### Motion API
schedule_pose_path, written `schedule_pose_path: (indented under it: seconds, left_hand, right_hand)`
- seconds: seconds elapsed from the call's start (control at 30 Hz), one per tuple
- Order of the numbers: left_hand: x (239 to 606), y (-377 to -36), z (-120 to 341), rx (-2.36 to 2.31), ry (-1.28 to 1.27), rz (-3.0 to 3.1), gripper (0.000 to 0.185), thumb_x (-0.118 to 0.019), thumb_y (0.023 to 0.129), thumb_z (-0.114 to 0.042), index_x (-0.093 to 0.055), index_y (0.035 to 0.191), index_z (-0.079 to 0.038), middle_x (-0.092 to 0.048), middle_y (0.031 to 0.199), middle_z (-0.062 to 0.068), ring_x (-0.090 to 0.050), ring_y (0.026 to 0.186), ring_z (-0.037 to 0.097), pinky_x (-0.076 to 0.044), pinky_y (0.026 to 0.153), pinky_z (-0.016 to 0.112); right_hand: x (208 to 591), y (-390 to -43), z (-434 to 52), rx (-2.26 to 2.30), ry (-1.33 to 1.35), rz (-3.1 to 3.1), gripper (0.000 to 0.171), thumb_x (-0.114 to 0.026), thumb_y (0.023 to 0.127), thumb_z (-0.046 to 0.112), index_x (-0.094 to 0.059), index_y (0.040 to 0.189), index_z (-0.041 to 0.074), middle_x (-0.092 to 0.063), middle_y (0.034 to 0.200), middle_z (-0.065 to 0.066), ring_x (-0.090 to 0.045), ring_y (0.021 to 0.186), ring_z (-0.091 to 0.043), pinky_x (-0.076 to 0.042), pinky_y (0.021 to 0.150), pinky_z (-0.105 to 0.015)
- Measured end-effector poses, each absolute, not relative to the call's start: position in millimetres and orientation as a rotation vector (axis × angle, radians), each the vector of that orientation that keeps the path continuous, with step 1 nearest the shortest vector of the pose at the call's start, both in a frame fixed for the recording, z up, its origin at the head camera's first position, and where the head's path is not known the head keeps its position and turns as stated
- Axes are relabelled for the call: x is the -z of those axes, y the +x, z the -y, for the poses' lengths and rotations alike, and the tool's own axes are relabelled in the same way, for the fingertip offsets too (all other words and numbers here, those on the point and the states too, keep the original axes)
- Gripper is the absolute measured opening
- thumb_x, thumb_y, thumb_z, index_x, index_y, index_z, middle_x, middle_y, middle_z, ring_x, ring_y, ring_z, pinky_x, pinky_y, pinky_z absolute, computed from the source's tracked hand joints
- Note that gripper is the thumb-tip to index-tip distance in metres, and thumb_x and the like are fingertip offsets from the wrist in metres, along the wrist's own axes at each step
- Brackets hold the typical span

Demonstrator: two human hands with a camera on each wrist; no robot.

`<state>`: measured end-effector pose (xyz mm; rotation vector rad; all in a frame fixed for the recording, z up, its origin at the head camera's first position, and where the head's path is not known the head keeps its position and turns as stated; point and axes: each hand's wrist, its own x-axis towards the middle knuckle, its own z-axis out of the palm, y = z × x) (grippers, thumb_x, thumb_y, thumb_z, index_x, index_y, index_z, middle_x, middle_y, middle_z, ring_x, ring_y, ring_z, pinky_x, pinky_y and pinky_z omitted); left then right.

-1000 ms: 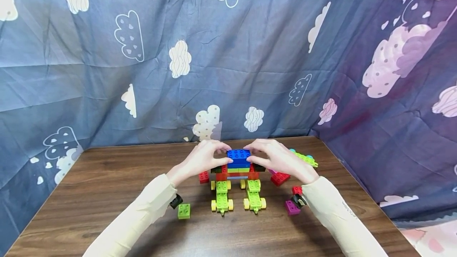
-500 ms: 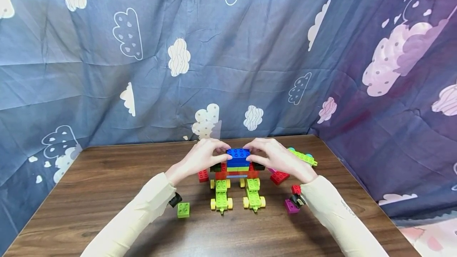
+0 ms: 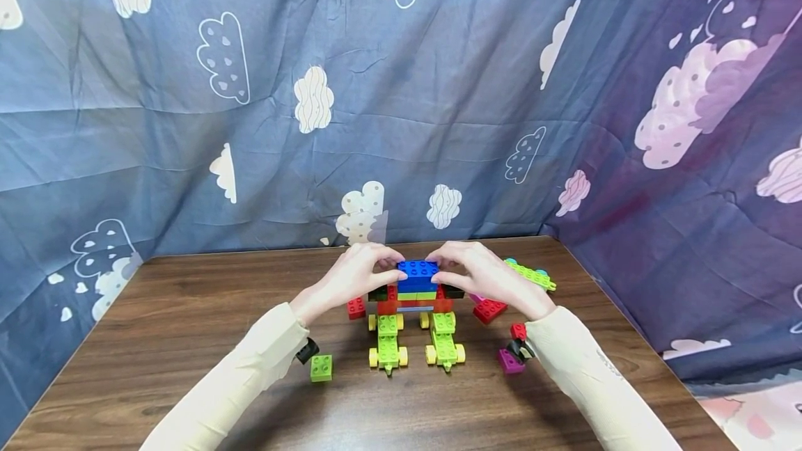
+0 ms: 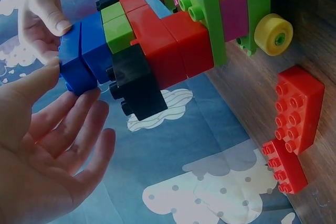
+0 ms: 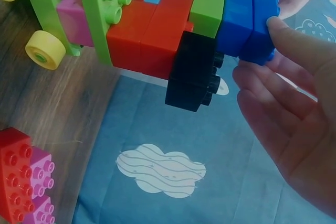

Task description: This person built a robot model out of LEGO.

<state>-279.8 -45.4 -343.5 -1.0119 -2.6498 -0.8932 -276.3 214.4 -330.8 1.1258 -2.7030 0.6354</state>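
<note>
At the middle of the table stands a figure of toy building bricks. Its top is a blue brick (image 3: 418, 268), gripped at its left end by my left hand (image 3: 358, 273) and at its right end by my right hand (image 3: 479, 273). A second blue brick (image 4: 96, 43) sits under it, with a thin gap line between the two in the left wrist view. Below come light green bricks (image 4: 118, 27), red bricks (image 4: 157, 40) and a black brick (image 5: 191, 69) jutting out on each side. Two light green wheeled bases (image 3: 388, 343) with yellow wheels carry the figure.
Loose bricks lie around: a green one (image 3: 321, 368) at front left, red ones (image 3: 356, 307) behind left, a red one (image 3: 490, 310) and a purple one (image 3: 511, 361) on the right. A green wheeled base (image 3: 532, 275) lies at the back right, before the cloth backdrop (image 3: 282, 159).
</note>
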Motion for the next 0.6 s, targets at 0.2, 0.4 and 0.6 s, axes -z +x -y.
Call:
schedule_pose_path:
  seconds: [0.2, 0.4, 0.6]
  left_hand:
    - [344.5, -279.4, 46.1, 0.916, -1.011, 2.656, 0.03, -0.071, 0.091, -0.031, -0.073, 0.113, -0.01, -0.076, 0.103, 0.004, -0.07, 0.089, 0.014, -0.058, 0.083, 0.035]
    - [344.4, -279.2, 46.3, 0.929, -1.016, 2.639, 0.029, -0.072, 0.091, -0.03, -0.073, 0.113, -0.01, -0.076, 0.104, 0.005, -0.069, 0.089, 0.015, -0.058, 0.082, 0.034]
    - [344.7, -279.3, 46.7, 0.941, -1.014, 2.64, 0.029, -0.073, 0.09, -0.029, -0.073, 0.113, -0.011, -0.076, 0.102, 0.004, -0.068, 0.088, 0.014, -0.056, 0.079, 0.029]
  right_hand:
    - [330.9, -277.0, -214.0, -0.61, 1.152, 2.695, 0.033, -0.07, 0.092, 0.03, -0.07, 0.121, 0.016, -0.073, 0.103, 0.005, -0.063, 0.089, -0.006, -0.057, 0.084, -0.033]
    - [330.2, -277.2, -213.4, -0.595, 1.14, 2.702, 0.032, -0.072, 0.09, 0.028, -0.07, 0.12, 0.015, -0.073, 0.104, 0.003, -0.064, 0.089, -0.007, -0.058, 0.084, -0.032]
    - [329.4, -276.3, -213.2, -0.581, 1.112, 2.71, 0.032, -0.074, 0.089, 0.028, -0.07, 0.118, 0.015, -0.072, 0.104, 0.003, -0.064, 0.09, -0.007, -0.057, 0.085, -0.03]
